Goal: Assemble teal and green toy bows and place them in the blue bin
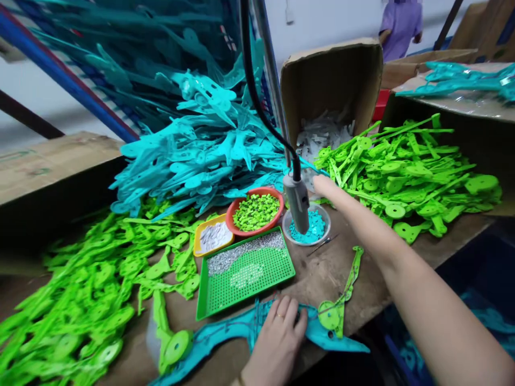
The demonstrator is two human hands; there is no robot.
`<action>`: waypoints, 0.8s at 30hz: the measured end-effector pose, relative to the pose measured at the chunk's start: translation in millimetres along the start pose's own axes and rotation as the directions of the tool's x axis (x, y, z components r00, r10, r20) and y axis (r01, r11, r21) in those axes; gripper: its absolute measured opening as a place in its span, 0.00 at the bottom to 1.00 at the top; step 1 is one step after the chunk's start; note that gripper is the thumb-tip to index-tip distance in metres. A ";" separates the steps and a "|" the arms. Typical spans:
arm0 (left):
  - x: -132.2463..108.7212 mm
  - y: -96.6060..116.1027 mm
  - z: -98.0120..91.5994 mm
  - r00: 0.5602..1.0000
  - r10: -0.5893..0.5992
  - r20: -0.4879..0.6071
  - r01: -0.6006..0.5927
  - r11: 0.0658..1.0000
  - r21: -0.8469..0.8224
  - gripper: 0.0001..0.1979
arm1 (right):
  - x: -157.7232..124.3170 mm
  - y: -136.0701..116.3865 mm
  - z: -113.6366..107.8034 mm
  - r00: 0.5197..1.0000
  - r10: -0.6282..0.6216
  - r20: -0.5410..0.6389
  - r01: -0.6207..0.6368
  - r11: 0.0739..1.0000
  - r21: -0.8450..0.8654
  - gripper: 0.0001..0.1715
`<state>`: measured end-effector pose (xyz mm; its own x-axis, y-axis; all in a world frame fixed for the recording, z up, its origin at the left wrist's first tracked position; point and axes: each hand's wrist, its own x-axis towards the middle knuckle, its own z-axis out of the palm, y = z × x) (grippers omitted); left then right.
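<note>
My left hand (281,333) is closed over a long teal plastic part (223,327) at the table's front edge, fingers curled on it. A small dark piece shows by the index finger. A green plastic part with a round disc (176,348) lies at the teal part's left end, and another green part (330,316) touches its right side. My right hand (322,186) reaches far forward, beside a hanging grey electric screwdriver (296,203) and near a heap of clear plastic pieces (324,131). Its fingertips are hidden or blurred.
A green perforated tray (273,268) holds small metal screws. Behind it are a yellow tray (198,247), a red bowl (229,217) of green bits and a clear bowl (328,228) of teal bits. Teal parts (209,145) and green parts (402,177) are heaped around. A person (402,27) stands behind.
</note>
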<state>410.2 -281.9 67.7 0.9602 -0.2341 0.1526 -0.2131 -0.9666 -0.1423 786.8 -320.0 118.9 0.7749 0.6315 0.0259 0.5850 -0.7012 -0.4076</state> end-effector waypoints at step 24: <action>26.9 72.8 10.8 0.992 -0.126 -0.001 0.118 0.931 -0.346 0.39 | -314.0 16.0 52.7 0.804 0.441 0.399 -0.481 0.088 0.872 0.25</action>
<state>422.5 -357.5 50.8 0.9791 -0.1108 0.1704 -0.1480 -0.9633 0.2241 540.3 -512.1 56.1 0.7856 0.3301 -0.5234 -0.5303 -0.0768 -0.8443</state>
